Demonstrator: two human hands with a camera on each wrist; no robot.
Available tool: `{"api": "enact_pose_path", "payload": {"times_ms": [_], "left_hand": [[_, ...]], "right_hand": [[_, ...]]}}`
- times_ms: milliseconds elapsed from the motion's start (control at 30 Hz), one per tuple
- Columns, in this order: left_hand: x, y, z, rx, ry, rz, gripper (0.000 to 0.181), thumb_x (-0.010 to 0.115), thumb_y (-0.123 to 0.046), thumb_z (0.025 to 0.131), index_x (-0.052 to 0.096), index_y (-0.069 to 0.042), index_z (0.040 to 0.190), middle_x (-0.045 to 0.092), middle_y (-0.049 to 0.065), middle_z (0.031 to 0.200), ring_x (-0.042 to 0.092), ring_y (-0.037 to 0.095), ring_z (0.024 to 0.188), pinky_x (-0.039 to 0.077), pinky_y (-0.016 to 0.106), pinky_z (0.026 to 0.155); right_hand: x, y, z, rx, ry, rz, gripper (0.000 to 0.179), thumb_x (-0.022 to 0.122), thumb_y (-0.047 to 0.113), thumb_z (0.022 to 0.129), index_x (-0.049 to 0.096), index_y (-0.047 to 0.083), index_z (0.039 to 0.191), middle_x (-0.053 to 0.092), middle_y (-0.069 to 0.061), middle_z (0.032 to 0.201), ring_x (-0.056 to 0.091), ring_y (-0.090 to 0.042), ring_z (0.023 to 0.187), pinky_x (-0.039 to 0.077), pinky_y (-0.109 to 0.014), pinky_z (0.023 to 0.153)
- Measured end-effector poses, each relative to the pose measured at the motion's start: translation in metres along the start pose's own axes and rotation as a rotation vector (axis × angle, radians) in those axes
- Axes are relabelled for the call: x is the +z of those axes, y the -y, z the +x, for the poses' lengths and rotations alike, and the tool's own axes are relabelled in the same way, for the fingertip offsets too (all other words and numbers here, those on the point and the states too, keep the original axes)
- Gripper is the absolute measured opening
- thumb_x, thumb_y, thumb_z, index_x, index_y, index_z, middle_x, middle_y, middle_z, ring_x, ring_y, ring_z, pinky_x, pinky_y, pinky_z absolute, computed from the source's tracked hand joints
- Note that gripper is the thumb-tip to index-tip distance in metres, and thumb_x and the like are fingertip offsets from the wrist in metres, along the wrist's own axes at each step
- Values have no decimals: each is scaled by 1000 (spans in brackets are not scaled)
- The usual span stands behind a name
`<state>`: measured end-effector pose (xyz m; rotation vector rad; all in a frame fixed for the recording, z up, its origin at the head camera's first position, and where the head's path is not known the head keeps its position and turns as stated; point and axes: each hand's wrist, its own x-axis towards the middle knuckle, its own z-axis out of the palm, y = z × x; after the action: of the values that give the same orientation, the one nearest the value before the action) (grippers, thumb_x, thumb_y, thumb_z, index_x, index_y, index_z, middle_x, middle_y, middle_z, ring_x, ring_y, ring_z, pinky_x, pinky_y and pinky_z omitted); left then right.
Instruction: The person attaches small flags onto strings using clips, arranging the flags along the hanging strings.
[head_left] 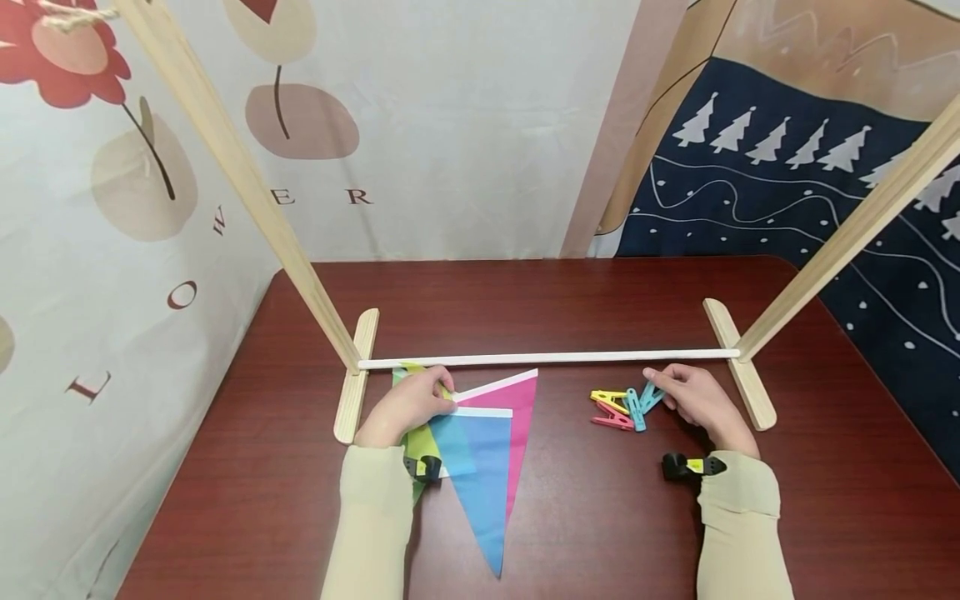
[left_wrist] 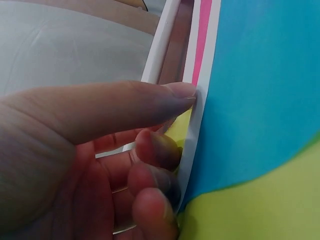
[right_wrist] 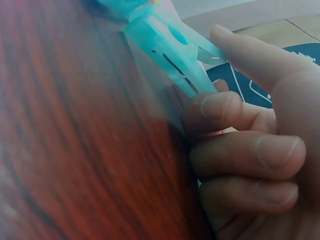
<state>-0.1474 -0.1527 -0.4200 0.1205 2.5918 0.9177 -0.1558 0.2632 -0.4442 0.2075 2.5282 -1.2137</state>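
My left hand [head_left: 408, 407] pinches the white top edge of a blue triangular pennant [head_left: 483, 475] between thumb and fingers. Under it lie a pink pennant [head_left: 522, 417] and a yellow-green one [head_left: 422, 450], partly hidden by the hand and the blue cloth. In the left wrist view the thumb lies against the white band [left_wrist: 197, 125]. On the right, my right hand [head_left: 697, 400] holds a teal clothespin [right_wrist: 172, 55] by its handle end, thumb and index finger at its two arms. Beside it on the table are another teal clothespin [head_left: 636, 410], yellow clothespins [head_left: 606, 397] and red clothespins [head_left: 613, 418].
A wooden stand surrounds the work: a left post [head_left: 255, 192], a right post [head_left: 847, 229], feet [head_left: 742, 367] on the dark red table [head_left: 570, 517], and a white bar [head_left: 570, 358] low between them. Printed cloths [head_left: 465, 125] hang behind and to the sides.
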Motion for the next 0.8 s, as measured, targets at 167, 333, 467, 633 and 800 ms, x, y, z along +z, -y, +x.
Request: {"api": "enact_pose_path", "payload": {"times_ms": [167, 333, 467, 633, 800], "left_hand": [[-2, -2, -3, -1, 3, -4, 15, 66, -16, 80, 54, -11, 89, 51, 2, 69, 47, 15, 50, 40, 26, 50], [-1, -4, -2, 10, 7, 24, 10, 66, -16, 81, 64, -12, 90, 55, 2, 73, 49, 14, 60, 40, 26, 57], [0, -4, -2, 22, 1, 47, 10, 66, -15, 80, 64, -12, 89, 56, 1, 73, 49, 14, 64, 39, 26, 58], [-1, -5, -3, 11, -3, 71, 11, 67, -16, 79, 63, -14, 89, 55, 1, 73, 49, 14, 65, 39, 26, 58], [-1, -5, -3, 0, -9, 77, 11, 67, -17, 79, 62, -14, 89, 55, 1, 75, 49, 15, 67, 39, 27, 60]], "right_hand": [[0, -1, -1, -23, 4, 38, 56, 53, 62, 81, 52, 6, 84, 46, 1, 58, 34, -10, 41, 32, -29, 38], [-1, -3, 0, -59, 16, 80, 50, 53, 55, 85, 54, 7, 98, 47, -1, 62, 37, -9, 42, 34, -28, 39], [-2, -5, 0, -81, 31, 93, 47, 52, 50, 88, 56, 5, 104, 49, -1, 63, 37, -9, 41, 35, -28, 39], [-2, -4, -1, -78, 48, 118, 51, 51, 51, 88, 58, 1, 93, 53, -2, 64, 43, -10, 42, 38, -28, 41], [-3, -3, -1, -76, 58, 122, 54, 52, 52, 87, 58, -1, 97, 56, -2, 65, 47, -10, 43, 40, -28, 43]]}}
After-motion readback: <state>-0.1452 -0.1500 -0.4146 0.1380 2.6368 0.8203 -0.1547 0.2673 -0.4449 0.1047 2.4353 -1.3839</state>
